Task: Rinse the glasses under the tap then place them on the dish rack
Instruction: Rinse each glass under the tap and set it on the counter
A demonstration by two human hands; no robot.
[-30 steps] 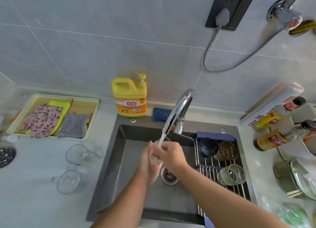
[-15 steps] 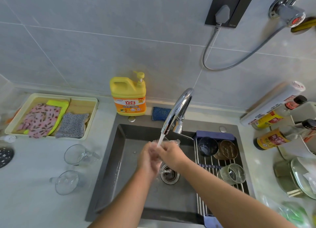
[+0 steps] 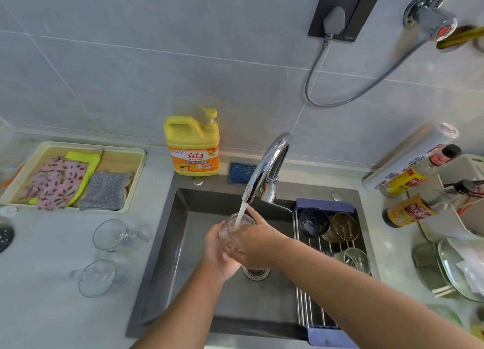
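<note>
Change vs. a second ago: the clear tumbler glass (image 3: 236, 233) was buried between the hands lower in the dark grey sink (image 3: 180, 244). Now it's raised, mouth up, at centre frame, and the water stream (image 3: 242, 210) from the curved chrome tap (image 3: 271, 162) drops straight into its mouth.

Left hand (image 3: 218, 257) cups the glass from the lower left with fingers curled round the wall. Right hand (image 3: 258, 244) wraps the right side, also curled on. Both are gripping.

Fill level is hard to read through clear glass and glare, probably partly full.

Read: the outside rub looks done and the inside flush is under way. What's left for this glass is dump, then move right.

The steel-rod roll-up dish rack (image 3: 309, 306), right of centre, already carries a dark glass (image 3: 313, 221), an amber glass (image 3: 344, 227) and a ribbed clear glass (image 3: 353, 261).

Two clear handled glass cups (image 3: 112, 234) (image 3: 98, 278) wait on the pale surface (image 3: 52, 314) at left of frame. Roughly half the batch is done.
</note>
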